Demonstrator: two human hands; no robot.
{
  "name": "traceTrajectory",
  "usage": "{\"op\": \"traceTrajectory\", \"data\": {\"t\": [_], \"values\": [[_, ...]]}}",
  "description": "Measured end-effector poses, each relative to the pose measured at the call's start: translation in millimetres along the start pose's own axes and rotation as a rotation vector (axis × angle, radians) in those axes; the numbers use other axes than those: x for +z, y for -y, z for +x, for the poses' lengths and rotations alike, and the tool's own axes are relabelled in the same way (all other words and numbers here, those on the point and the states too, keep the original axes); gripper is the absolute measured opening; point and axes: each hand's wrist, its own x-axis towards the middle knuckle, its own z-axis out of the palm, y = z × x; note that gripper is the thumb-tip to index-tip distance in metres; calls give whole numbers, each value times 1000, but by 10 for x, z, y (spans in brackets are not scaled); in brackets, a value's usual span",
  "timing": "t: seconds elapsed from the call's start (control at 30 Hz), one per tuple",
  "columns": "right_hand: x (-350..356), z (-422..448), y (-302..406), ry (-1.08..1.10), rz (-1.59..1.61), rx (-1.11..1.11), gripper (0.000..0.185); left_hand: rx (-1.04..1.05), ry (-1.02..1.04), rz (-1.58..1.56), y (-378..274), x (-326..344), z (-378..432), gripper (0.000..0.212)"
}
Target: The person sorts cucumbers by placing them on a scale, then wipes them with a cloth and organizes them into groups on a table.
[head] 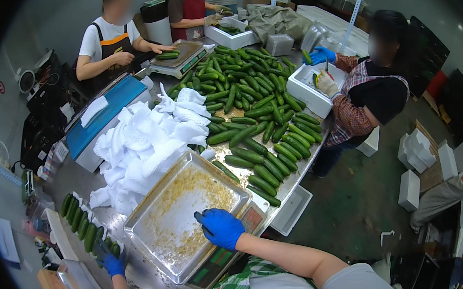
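Note:
My left hand (113, 263), in a blue glove with dark fingertips, reaches over the near end of a row of cucumbers (81, 226) packed in white trays. Its fingers lie against the last cucumbers, and whether they grip them is hidden. Over the stained metal pan (173, 206) of a weighing scale is my right hand (222, 229), gloved in blue, palm down, fingers a little apart with nothing visible in them. The scale's panel (209, 266) with green displays is partly under the pan's near edge. White foam net sleeves (141, 147) are heaped beyond the pan.
A big heap of cucumbers (243, 81) covers the far table. At right a person (375, 84) holds a cucumber above a white foam box (310, 89). Across the table, one person touches cucumbers on another scale (177, 59); another works at a foam box (233, 37). A blue-topped wrapping machine (106, 117) stands left.

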Motion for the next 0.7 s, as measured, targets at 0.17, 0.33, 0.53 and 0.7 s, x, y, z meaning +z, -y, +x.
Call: {"op": "traceTrajectory", "data": {"t": [0.17,0.33,0.53,0.7], "values": [[-14,13,-48,27,83,-115,37,-8,-494,-835,-123,352,-453,67],[-167,20,-162,197,278,-144,37,-396,-696,-1596,-939,-203,-1136,42],[-521,165,-596,162,665,-133,34,-262,-682,-1362,-1832,-1026,-1447,37],[-1154,360,-1711,-216,615,120,27,-222,-692,-1356,-2414,-1128,-1578,37]]}}
